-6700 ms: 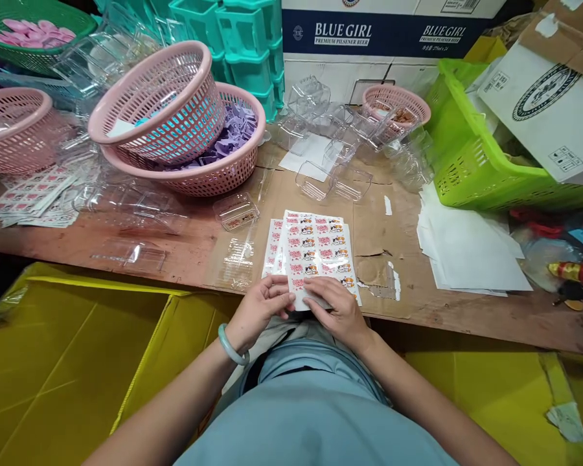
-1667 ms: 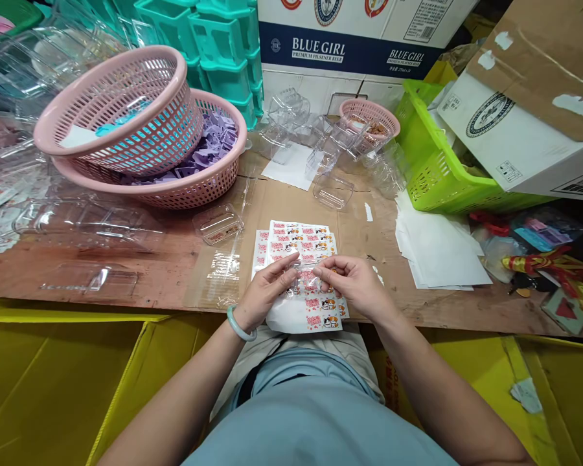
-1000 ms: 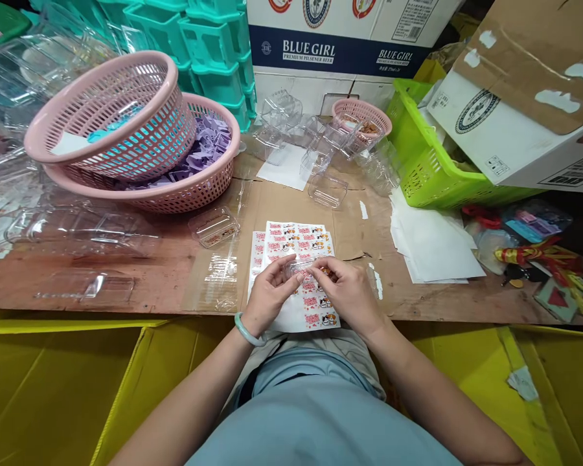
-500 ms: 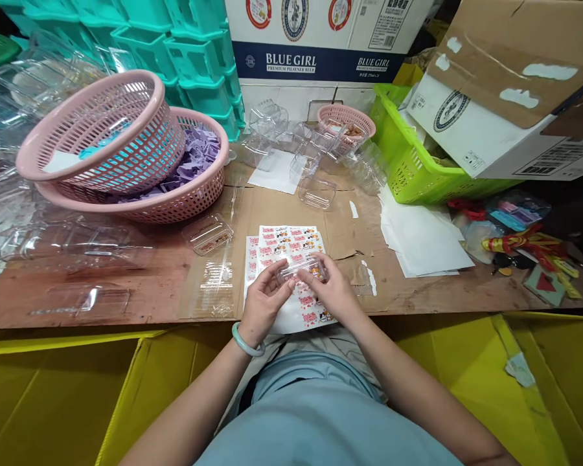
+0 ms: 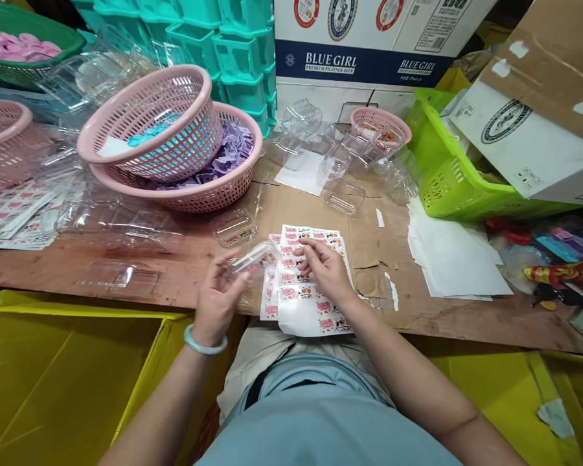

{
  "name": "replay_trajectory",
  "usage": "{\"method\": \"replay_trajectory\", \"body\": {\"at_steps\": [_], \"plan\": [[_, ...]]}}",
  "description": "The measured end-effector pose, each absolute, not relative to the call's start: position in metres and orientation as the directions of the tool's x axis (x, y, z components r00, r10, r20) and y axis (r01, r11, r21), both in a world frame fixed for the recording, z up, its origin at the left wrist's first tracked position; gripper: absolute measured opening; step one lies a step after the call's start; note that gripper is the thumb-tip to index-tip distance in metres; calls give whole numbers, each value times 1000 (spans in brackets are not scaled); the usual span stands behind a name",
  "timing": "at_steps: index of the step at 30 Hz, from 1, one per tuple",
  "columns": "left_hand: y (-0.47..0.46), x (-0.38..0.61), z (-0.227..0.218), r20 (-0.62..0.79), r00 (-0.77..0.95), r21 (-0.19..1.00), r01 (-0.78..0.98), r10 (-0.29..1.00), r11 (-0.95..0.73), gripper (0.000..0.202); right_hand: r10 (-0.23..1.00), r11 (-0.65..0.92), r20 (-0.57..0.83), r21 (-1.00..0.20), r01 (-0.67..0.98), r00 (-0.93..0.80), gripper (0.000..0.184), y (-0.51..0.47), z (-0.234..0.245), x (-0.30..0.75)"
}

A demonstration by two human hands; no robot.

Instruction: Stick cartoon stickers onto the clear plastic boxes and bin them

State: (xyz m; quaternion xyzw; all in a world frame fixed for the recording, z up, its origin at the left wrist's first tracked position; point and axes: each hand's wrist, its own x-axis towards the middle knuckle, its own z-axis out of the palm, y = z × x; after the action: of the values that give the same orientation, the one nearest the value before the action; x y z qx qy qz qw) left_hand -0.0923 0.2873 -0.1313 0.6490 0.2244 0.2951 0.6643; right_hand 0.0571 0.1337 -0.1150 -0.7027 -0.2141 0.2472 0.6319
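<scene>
My left hand (image 5: 214,303) grips a small clear plastic box (image 5: 255,257) by its near left side, tilted above the table. A printed sticker shows through the plastic. My right hand (image 5: 328,270) hovers over the white sticker sheets (image 5: 296,316), its fingers loosely bent and apart, with nothing visible in them. Red lettering and little cat pictures run in rows on the sheets, which overlap near the table's front edge. Behind my left hand lies another clear box (image 5: 233,228) with a sticker on it.
Pink baskets (image 5: 245,184) with purple and blue pieces stand at the back left. Clear boxes (image 5: 344,197) lie at the back, near a small pink basket (image 5: 381,116). White papers (image 5: 454,265) and a green crate (image 5: 459,188) are on the right. More sticker sheets (image 5: 17,217) lie far left.
My left hand has moved left with the clear box, away from my right hand. The right hand has let go of the box and stays over the sheets. The view has turned left.
</scene>
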Motion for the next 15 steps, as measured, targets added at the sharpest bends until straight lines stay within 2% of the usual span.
{"method": "replay_trajectory", "body": {"at_steps": [2,4,6,7,9,10,11,12,13,15], "plan": [[319,-96,-140,245,662,967,-116,708,-226,48,585,-148,15,-981,125,811,36,129,-112,63],[341,-99,-146,317,673,915,-32,668,-402,47,662,-200,155,-906,372,734,40,114,-109,58],[346,-103,-147,352,672,823,110,652,-558,50,844,-161,232,-749,643,483,61,92,-110,43],[341,-105,-146,379,645,770,179,664,-612,54,918,-110,218,-662,741,331,72,80,-113,34],[318,-112,-140,403,587,727,259,702,-635,56,976,-35,163,-527,849,142,75,58,-122,18],[303,-115,-137,361,593,760,262,720,-596,49,980,-28,159,-485,874,120,68,49,-128,12],[287,-119,-133,257,644,818,251,720,-517,37,976,-27,178,-462,886,122,61,42,-132,9],[271,-122,-130,97,721,883,255,686,-393,27,966,-23,218,-455,890,137,55,37,-136,7],[257,-123,-128,-82,786,930,281,613,-236,26,952,-16,264,-458,889,153,52,34,-138,7],[237,-122,-124,-370,838,926,368,401,86,34,923,-5,338,-471,882,186,50,32,-138,8]]}}
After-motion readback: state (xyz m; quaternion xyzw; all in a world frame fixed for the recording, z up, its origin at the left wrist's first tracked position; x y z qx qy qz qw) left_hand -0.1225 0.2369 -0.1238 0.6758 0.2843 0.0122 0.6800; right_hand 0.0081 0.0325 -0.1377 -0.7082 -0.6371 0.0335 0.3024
